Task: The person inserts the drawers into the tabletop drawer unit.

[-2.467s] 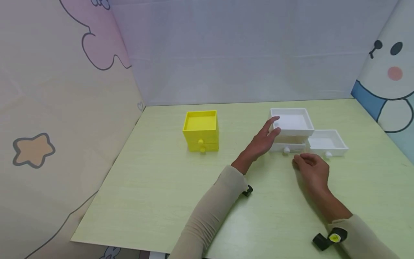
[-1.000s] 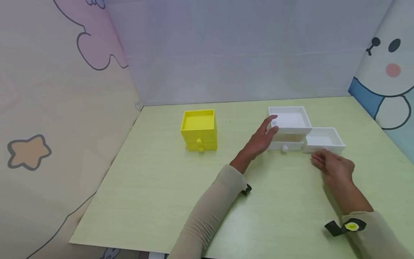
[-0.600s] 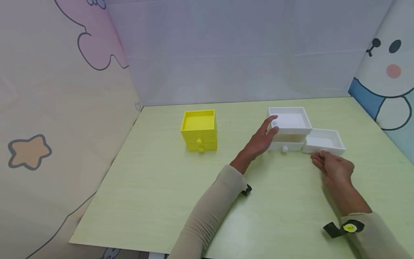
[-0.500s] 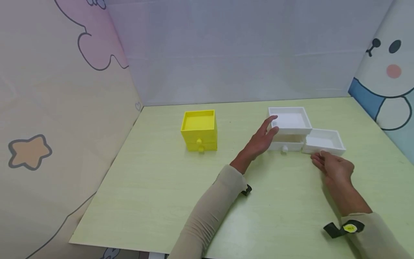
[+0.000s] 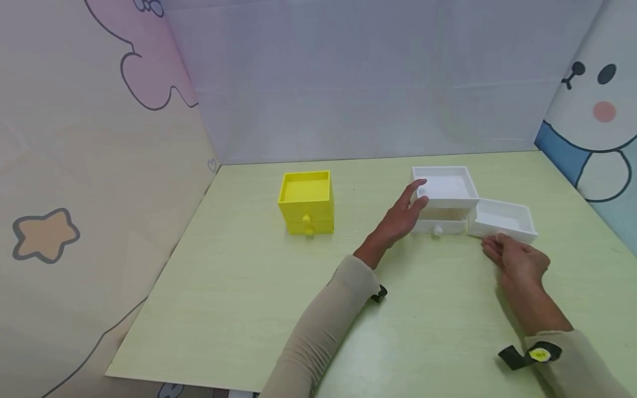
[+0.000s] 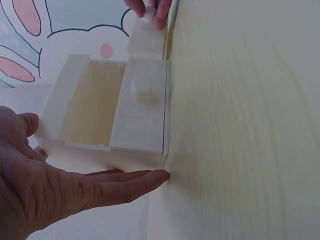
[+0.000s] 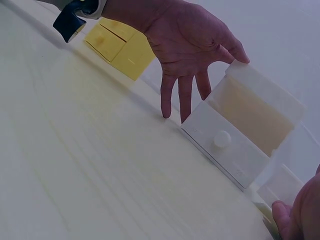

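A small white cabinet (image 5: pixel 445 190) stands at the right of the table, its upper slot vacant and its lower drawer (image 5: pixel 450 226) pushed in. My left hand (image 5: pixel 398 220) rests against its left side with extended fingers, the thumb at the top front edge. To the right of the cabinet, a loose white drawer (image 5: pixel 505 217) sits on the table, turned slightly askew. My right hand (image 5: pixel 520 260) pinches this drawer's front knob (image 6: pixel 147 14), seen between the fingertips in the left wrist view. The loose drawer has nothing inside.
A yellow two-drawer cabinet (image 5: pixel 306 202) stands left of the white one, both its drawers in. The pale table (image 5: pixel 224 298) meets a plain curtain (image 5: pixel 378 83) at the back, with printed cloth (image 5: pixel 74 138) along the left side.
My right hand has moved right from in front of the cabinet and taken the loose drawer's knob. That drawer has turned a little askew. My left hand stays at the cabinet.
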`<state>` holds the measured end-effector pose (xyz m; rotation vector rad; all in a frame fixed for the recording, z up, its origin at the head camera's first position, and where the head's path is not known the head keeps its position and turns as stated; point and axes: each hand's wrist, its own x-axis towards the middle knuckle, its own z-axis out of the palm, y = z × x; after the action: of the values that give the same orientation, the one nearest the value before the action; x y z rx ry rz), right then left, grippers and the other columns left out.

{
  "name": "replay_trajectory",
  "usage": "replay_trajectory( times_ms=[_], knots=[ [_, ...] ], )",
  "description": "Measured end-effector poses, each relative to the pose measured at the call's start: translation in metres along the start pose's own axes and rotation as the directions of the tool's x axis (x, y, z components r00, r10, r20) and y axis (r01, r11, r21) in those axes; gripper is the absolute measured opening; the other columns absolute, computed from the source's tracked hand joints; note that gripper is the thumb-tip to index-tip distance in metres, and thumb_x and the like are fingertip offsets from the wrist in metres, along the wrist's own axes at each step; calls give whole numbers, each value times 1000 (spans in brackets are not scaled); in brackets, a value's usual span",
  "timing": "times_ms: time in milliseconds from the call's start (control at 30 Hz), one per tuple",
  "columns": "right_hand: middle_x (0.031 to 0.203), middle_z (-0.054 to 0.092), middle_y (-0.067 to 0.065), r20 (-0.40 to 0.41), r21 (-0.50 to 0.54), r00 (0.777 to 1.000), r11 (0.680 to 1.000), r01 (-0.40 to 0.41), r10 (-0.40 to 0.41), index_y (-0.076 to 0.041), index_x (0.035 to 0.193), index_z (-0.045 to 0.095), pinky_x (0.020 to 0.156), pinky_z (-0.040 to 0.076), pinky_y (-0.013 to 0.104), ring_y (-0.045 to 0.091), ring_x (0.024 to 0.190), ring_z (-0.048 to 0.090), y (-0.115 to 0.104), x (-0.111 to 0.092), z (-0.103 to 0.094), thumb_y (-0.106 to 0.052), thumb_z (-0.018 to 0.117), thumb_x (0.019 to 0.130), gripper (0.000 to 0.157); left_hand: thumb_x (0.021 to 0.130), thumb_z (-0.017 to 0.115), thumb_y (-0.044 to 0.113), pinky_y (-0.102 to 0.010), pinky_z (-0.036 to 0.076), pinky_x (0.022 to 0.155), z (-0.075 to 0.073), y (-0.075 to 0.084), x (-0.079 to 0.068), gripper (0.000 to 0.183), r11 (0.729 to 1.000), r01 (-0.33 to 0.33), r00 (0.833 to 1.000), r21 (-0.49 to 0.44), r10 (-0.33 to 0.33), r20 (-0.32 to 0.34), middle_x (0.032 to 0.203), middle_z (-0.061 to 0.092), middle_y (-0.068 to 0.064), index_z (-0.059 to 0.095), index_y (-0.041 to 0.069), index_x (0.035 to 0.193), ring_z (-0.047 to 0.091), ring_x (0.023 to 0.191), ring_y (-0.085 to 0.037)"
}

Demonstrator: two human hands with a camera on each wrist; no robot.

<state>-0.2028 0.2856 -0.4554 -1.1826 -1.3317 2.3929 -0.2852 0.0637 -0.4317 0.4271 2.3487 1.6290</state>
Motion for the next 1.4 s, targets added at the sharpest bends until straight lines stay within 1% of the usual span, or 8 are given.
replay_trajectory(
  times_ms=[200, 367, 533, 700, 833, 1000, 1233, 1400],
  knots=[
    [71, 73, 3, -5, 35, 1000, 999, 20, -20, -8, 85, 70, 64, 57, 27, 14, 68, 73, -1, -3, 0, -1, 66, 91, 11, 104, 39, 54, -58, 34, 108, 0, 0, 0, 47, 1000, -6, 1000, -4, 6, 6, 159, 28, 16, 29, 53, 150, 36, 143, -24],
    [71, 73, 2, -47, 48, 998, 997, 54, -52, -9, 89, 68, 64, 57, 25, 12, 68, 73, -4, -9, 0, 0, 67, 90, 9, 104, 38, 54, -58, 34, 108, 0, 0, -1, 47, 1000, -9, 1000, -3, 9, 5, 159, 28, 17, 29, 53, 150, 36, 142, -24],
    [67, 72, 2, -101, 91, 991, 991, 98, -89, -8, 87, 67, 60, 56, 25, 12, 63, 72, -7, -14, 1, 1, 69, 88, 9, 103, 38, 54, -59, 35, 107, 1, 0, -1, 47, 1000, -5, 1000, 11, 5, -1, 159, 28, 18, 29, 54, 150, 38, 141, -25],
    [77, 74, 0, -151, 114, 981, 984, 137, -119, -10, 94, 67, 62, 56, 23, 11, 70, 73, -9, -18, 0, -7, 72, 90, 7, 104, 38, 54, -58, 35, 107, 1, 1, -1, 47, 1000, 5, 1000, 14, -5, -8, 158, 29, 18, 29, 54, 149, 38, 141, -25],
    [80, 74, 2, -173, 176, 974, 968, 177, -147, -8, 91, 69, 61, 56, 24, 12, 71, 73, -12, -23, -3, -5, 74, 88, 7, 104, 38, 54, -59, 35, 107, 0, 2, -1, 47, 1000, 5, 1000, 12, -5, -4, 159, 28, 18, 29, 54, 149, 38, 142, -25],
    [75, 74, 5, -180, 230, 968, 950, 212, -172, -5, 85, 70, 59, 56, 26, 15, 67, 73, -11, -32, -8, 1, 76, 85, 8, 103, 37, 55, -59, 34, 107, -1, 1, -1, 48, 1000, 0, 1000, 18, 0, 5, 159, 27, 16, 28, 54, 150, 37, 142, -26],
    [76, 74, 8, -171, 247, 964, 938, 244, -206, 0, 88, 70, 58, 57, 28, 17, 67, 74, -5, -45, -13, 2, 77, 82, 9, 104, 38, 53, -57, 34, 108, -1, 0, -1, 47, 1000, -14, 1000, 8, 14, 4, 159, 28, 18, 29, 53, 150, 37, 142, -23],
    [75, 74, 11, -139, 265, 958, 922, 281, -252, 5, 86, 70, 57, 56, 30, 20, 65, 73, 3, -54, -15, 8, 73, 82, 6, 104, 38, 54, -57, 34, 108, 0, 0, -1, 47, 1000, -14, 1000, 6, 14, 1, 158, 28, 19, 29, 54, 149, 37, 142, -23]
  ],
)
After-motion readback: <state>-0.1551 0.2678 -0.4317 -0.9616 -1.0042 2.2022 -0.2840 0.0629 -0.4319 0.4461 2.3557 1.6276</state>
